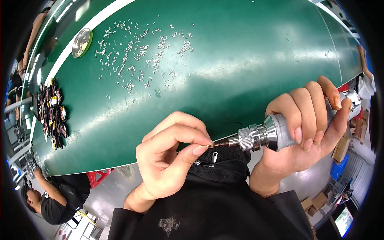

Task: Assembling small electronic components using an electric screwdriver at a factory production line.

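Note:
My right hand [306, 124] is wrapped round an electric screwdriver [256, 137] with a grey barrel and a shiny knurled metal collar. It lies nearly level, its thin copper-coloured bit [220, 144] pointing left. At the bit's end, the thumb and forefinger of my left hand [172, 154] are pinched together. Something tiny seems to be between these fingertips, too small and too covered to name. Both hands are above the near edge of the green table [256, 88]. Farther off, many small, thin, silvery pins [142, 50] lie scattered on the tabletop.
A round green-rimmed dish [82, 42] with small pieces stands at the far left. Below it is a pile of small dark packets [52, 114]. A black mesh bag [220, 164] with zips is at my front. Another person [52, 200] works at the lower left.

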`<state>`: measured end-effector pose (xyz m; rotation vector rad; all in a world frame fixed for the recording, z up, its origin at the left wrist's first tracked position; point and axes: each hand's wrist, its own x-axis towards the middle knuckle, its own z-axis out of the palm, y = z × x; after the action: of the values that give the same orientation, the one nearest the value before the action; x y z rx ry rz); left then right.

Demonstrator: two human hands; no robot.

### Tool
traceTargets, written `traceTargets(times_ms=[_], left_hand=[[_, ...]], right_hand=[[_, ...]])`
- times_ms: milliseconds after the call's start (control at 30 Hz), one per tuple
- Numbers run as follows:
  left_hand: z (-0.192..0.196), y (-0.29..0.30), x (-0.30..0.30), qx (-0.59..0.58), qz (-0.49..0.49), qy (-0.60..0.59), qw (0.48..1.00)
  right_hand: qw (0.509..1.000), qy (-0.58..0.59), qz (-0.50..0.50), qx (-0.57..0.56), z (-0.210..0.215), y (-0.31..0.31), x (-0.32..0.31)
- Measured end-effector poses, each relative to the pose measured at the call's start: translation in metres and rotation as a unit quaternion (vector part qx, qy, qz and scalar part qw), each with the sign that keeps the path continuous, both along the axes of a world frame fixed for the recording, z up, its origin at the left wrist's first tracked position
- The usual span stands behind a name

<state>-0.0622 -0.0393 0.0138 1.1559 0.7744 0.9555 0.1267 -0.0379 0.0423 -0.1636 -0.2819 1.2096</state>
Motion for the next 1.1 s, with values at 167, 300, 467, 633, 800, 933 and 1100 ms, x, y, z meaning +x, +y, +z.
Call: traceTargets(times_ms=[167, 300, 467, 633, 800, 933, 1100], left_hand=[[0.001, 0.006, 0.002, 0.242, 0.022, 0.177, 0.954], [0.001, 0.010, 0.006, 0.360, 0.028, 0.227, 0.904], [-0.005, 0.008, 0.011, 0.403, 0.050, 0.235, 0.883], [-0.008, 0.012, 0.011, 0.391, 0.035, 0.226, 0.892], [0.017, 0.022, 0.006, 0.404, 0.019, 0.239, 0.883], [0.040, 0.051, -0.020, 0.418, 0.025, 0.362, 0.833], [0.039, 0.158, -0.039, 0.434, 0.068, 0.456, 0.774]], right_hand=[[0.998, -0.058, 0.012, 0.015, -0.002, 0.000, 0.006], [0.994, -0.108, 0.019, 0.030, -0.002, -0.002, 0.008], [0.991, -0.125, 0.026, 0.026, -0.005, -0.005, 0.011], [0.994, -0.104, 0.020, 0.012, -0.011, -0.001, 0.013], [0.998, -0.064, -0.004, 0.018, -0.007, 0.005, 0.014], [0.994, -0.062, -0.065, -0.063, -0.012, 0.002, 0.014], [0.991, 0.010, -0.076, -0.113, -0.034, 0.003, 0.011]])
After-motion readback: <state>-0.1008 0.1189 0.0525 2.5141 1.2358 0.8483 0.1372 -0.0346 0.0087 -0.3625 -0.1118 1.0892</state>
